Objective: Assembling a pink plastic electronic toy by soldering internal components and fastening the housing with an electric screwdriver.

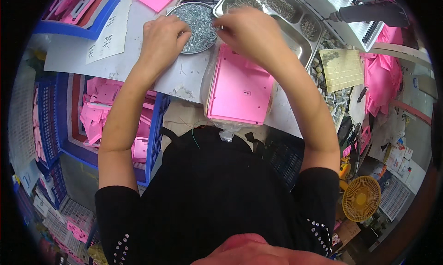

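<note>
A round metal dish (pixel 203 52) full of small silvery screws (pixel 199 27) rests on the table at the far middle. At the dish's left rim is my left hand (pixel 161 41), fingers curled and thumb bent over the screws. My right hand (pixel 251 32) meets the right rim, its thumb and forefinger drawn together. What either hand's fingers hold, if anything, cannot be made out. Below the dish, a flat pink plastic panel (pixel 230 96) lies on a plastic-wrapped support, partly under my right hand and wrist.
A metal compartment tray (pixel 302 52) with screws and a power screwdriver (pixel 374 13) are at the far right. Blue crates (pixel 157 140) of pink parts stand at left. Small metal parts (pixel 334 101) lie right of my arm, near a yellow basket (pixel 361 198).
</note>
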Action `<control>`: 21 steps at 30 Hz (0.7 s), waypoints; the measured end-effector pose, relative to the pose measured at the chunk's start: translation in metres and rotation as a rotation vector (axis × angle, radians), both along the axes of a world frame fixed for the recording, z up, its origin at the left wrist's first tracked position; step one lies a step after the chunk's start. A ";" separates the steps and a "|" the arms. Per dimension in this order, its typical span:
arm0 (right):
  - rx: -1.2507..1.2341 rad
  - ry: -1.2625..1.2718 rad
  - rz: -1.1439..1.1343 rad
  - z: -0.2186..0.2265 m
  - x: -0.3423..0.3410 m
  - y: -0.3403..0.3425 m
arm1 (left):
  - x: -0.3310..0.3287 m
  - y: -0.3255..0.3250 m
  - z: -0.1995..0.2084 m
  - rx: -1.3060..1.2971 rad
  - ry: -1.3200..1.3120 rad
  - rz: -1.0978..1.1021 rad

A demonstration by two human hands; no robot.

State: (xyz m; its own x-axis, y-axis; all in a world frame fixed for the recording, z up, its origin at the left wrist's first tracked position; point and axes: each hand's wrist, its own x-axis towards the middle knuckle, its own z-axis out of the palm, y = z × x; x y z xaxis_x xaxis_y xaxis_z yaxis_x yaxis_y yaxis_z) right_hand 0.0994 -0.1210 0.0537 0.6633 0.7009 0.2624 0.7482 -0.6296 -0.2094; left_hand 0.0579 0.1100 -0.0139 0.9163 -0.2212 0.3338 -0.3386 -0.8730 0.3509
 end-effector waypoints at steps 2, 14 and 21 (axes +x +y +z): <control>-0.073 -0.201 0.210 -0.030 0.036 0.030 | 0.001 0.000 -0.001 -0.020 -0.007 0.028; -0.321 -0.031 0.184 -0.056 0.072 0.089 | 0.008 0.015 -0.012 0.055 -0.127 0.080; -0.090 -0.109 0.110 -0.056 0.079 0.079 | -0.014 -0.008 0.015 -0.304 0.045 -0.029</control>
State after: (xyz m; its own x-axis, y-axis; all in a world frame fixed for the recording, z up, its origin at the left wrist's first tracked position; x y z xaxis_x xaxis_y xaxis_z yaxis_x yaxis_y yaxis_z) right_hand 0.1780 -0.0423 -0.0020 0.5525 0.7914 0.2617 0.8287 -0.5554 -0.0700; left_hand 0.0436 0.1023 0.0013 0.9266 -0.1434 0.3477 -0.3397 -0.7160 0.6099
